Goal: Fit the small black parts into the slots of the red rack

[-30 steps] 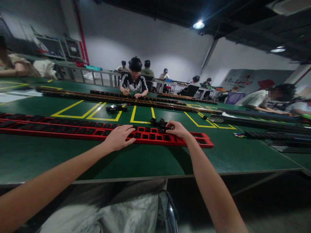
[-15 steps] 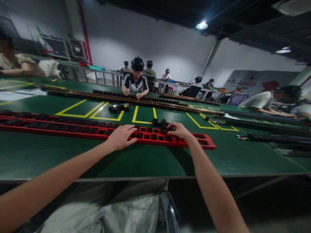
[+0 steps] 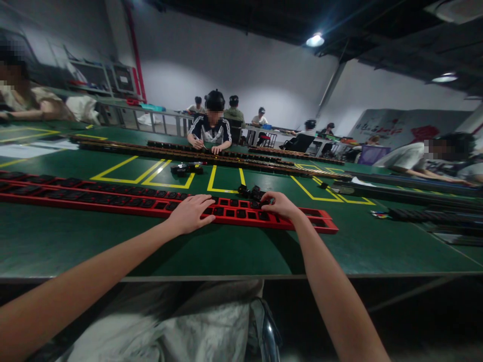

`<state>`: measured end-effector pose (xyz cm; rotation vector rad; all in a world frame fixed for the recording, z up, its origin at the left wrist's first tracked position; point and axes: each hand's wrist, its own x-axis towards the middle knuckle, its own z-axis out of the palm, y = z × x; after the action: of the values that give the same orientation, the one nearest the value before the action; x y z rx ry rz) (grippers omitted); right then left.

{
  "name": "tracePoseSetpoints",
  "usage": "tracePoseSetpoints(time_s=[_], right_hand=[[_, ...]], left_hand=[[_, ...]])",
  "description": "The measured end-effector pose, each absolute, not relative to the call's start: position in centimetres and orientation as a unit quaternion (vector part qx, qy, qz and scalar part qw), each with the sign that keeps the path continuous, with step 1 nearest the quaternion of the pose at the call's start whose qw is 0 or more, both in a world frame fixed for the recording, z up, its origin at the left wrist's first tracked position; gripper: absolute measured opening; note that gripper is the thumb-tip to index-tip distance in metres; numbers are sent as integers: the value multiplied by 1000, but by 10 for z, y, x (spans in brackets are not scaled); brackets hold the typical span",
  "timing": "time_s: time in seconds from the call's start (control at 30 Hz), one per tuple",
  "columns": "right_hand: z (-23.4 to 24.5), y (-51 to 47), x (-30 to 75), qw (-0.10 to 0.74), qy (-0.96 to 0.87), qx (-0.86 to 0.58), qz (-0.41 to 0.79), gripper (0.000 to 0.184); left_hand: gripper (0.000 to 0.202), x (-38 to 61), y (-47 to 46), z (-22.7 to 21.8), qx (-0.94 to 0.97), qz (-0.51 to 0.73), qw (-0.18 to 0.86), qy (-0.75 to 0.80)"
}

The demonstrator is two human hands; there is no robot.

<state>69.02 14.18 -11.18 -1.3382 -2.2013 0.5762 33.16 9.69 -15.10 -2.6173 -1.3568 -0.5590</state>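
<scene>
A long red frame (image 3: 330, 230) with two rows of square openings lies across the green table, and black square pieces (image 3: 113, 199) fill many of its openings. Over the middle of the frame rests my left hand (image 3: 190, 215), palm down, fingers stretched out and holding nothing. My right hand (image 3: 281, 205) is at the frame's right part, with thumb and fingers pinched on a small black piece (image 3: 268, 200), mostly hidden by the fingertips. Just behind the frame, to the left of that hand, sits a small pile of black pieces (image 3: 243, 190).
Another cluster of black parts (image 3: 186, 169) lies beyond the frame. Long dark rails (image 3: 241, 162) cross the table in front of a co-worker (image 3: 211, 131). More black strips (image 3: 422, 215) lie at right. Yellow tape (image 3: 222, 190) marks the green tabletop (image 3: 230, 254).
The whole view has shifted slightly. Both hands keep almost the same place on the red frame, the left flat and the right pinching.
</scene>
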Motion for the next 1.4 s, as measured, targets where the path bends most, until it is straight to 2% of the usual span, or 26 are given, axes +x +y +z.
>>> tracePoseSetpoints(time_s=[1.13,1.4], right_hand=[[-111,143,689,240,-801,-506,211,22],[-108,141,690,259,-795,-523,169,19]], left_hand=[[60,330,98,-149,-871,-192,55,-448],[60,330,99,-150,-873,-190,61,-445]])
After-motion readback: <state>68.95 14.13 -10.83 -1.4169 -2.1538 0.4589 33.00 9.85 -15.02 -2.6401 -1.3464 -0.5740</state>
